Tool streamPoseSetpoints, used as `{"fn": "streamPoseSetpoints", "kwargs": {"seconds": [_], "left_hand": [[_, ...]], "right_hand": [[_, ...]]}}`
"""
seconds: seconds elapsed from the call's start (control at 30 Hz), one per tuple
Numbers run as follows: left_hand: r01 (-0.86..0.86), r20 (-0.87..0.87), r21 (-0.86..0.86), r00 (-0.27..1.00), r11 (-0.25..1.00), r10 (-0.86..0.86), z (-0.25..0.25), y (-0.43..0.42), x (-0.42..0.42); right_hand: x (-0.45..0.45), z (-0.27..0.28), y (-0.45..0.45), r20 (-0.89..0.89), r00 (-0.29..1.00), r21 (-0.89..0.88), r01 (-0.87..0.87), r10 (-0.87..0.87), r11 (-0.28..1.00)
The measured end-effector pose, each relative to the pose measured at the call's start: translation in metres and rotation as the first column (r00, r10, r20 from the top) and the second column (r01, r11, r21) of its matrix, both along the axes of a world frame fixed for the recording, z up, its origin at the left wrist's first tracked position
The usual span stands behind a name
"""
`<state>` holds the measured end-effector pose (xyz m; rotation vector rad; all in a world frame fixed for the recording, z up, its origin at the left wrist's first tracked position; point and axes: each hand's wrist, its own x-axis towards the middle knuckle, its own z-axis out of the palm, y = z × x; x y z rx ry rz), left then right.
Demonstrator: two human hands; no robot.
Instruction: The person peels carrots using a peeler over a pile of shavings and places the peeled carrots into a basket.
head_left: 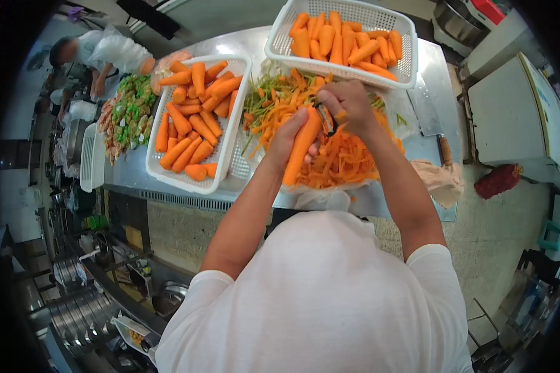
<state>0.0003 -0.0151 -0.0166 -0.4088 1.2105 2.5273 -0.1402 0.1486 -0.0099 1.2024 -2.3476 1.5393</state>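
Note:
An orange carrot (302, 149) is held in my left hand (286, 138), its thick end pointing down toward my body. My right hand (350, 104) grips a peeler (325, 120) with a dark frame, which lies against the upper part of the carrot. Below and around both hands spreads a heap of orange peelings (345, 158), with green stem scraps (264, 102) at its left. One white basket (221, 171) of carrots stands to the left of my hands. Another white basket (348, 67) with carrots sits beyond them.
A cleaver (426, 112) with a wooden handle lies on the metal table (438, 71) at the right, beside a beige cloth (440, 181). Green and orange scraps (130, 109) pile up at the left end. Another person (99, 53) stands at the far left.

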Motion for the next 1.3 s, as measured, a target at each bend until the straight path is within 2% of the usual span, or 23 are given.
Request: {"fn": "streamPoseSetpoints", "kwargs": {"seconds": [0.03,0.07,0.13,0.17,0.2,0.23,0.27,0.33,0.37,0.4,0.43,0.47,0.53,0.6,0.67,0.73,0.77,0.83,0.93,1.17,1.23,1.27,1.3], "left_hand": [[0.085,-0.028,0.124,0.996,0.989,-0.082,0.0,-0.005,-0.01],[0.092,-0.04,0.12,0.995,0.988,-0.088,-0.003,-0.005,-0.012],[-0.006,-0.031,0.174,0.999,0.985,0.011,0.0,-0.004,-0.01],[-0.009,-0.035,0.175,0.999,0.985,0.015,0.0,-0.005,-0.014],[-0.039,-0.103,-0.228,0.995,0.973,0.015,0.001,-0.006,-0.02],[-0.088,-0.156,-0.589,0.988,0.803,-0.007,0.003,-0.007,-0.024],[-0.095,-0.155,-0.584,0.988,0.806,0.004,0.004,-0.01,-0.028],[-0.238,-0.277,-0.713,0.96,0.66,0.046,0.037,-0.016,-0.043],[-0.243,-0.284,-0.711,0.958,0.66,0.046,0.054,-0.019,-0.048],[-0.37,-0.394,-0.451,0.899,0.812,0.191,0.07,-0.023,-0.05],[-0.46,-0.446,-0.144,0.82,0.876,0.358,0.08,-0.026,-0.049],[-0.461,-0.444,-0.144,0.821,0.876,0.359,0.084,-0.028,-0.046],[-0.28,-0.501,0.025,0.827,0.96,0.254,0.093,-0.029,-0.041],[-0.319,-0.464,0.05,0.832,0.947,0.305,0.085,-0.016,-0.036],[-0.147,-0.256,0.281,0.941,0.948,0.222,0.061,-0.017,-0.035],[-0.182,-0.168,0.212,0.961,0.96,0.219,0.049,-0.008,-0.038],[-0.194,-0.087,0.192,0.973,0.962,0.214,0.042,-0.003,-0.038],[-0.226,-0.017,0.171,0.972,0.959,0.233,0.026,0.0,-0.042],[-0.245,0.1,0.137,0.967,0.96,0.233,0.027,0.012,-0.036],[-0.146,0.089,0.151,0.987,0.978,0.133,0.015,0.011,-0.024],[-0.016,0.152,0.103,0.988,0.995,0.0,0.014,0.004,-0.02],[-0.015,0.149,0.1,0.989,0.995,0.0,0.011,0.003,-0.018],[0.006,0.082,0.157,0.996,0.988,-0.019,0.008,0.001,-0.015]], "right_hand": [[-0.009,0.003,-0.002,-0.049,0.997,0.053,-0.058,0.06,0.997],[-0.013,-0.004,0.0,-0.061,0.997,0.051,-0.051,0.054,0.997],[-0.021,-0.027,0.003,-0.047,0.956,0.051,0.291,-0.289,0.955],[-0.025,-0.033,0.009,-0.051,0.957,0.051,0.287,-0.285,0.956],[-0.028,-0.035,0.015,-0.012,0.942,0.058,0.335,-0.335,0.94],[-0.028,-0.038,0.021,0.031,0.923,0.07,0.38,-0.383,0.922],[-0.028,-0.041,0.025,0.029,0.927,0.077,0.371,-0.374,0.925],[-0.033,-0.042,0.031,0.103,0.906,0.133,0.397,-0.411,0.908],[-0.037,-0.041,0.034,0.096,0.906,0.13,0.399,-0.412,0.908],[-0.038,-0.042,0.039,0.174,0.884,0.098,0.423,-0.434,0.901],[-0.036,-0.042,0.042,0.254,0.856,0.069,0.448,-0.45,0.891],[-0.035,-0.042,0.044,0.255,0.856,0.071,0.448,-0.45,0.891],[-0.03,-0.033,0.048,0.293,0.848,-0.003,0.462,-0.441,0.887],[-0.019,-0.025,0.049,0.27,0.885,-0.04,0.404,-0.38,0.914],[-0.008,-0.011,0.045,0.24,0.919,-0.075,0.338,-0.313,0.938],[0.006,0.007,0.035,0.124,0.978,-0.203,0.19,-0.168,0.96],[0.014,0.016,0.031,0.125,0.978,-0.2,0.19,-0.167,0.961],[0.029,0.032,0.021,-0.145,0.986,-0.137,0.064,-0.084,0.989],[0.046,0.037,0.013,-0.253,0.967,-0.013,-0.001,-0.002,1.0],[0.023,0.026,-0.001,-0.343,0.929,0.064,-0.127,0.142,0.99],[-0.016,0.013,-0.002,-0.061,0.998,0.016,-0.025,0.026,1.0],[-0.036,0.0,0.002,-0.064,0.998,0.012,-0.024,0.025,1.0],[-0.055,-0.017,0.007,-0.084,0.989,0.03,0.126,-0.123,0.992]]}}
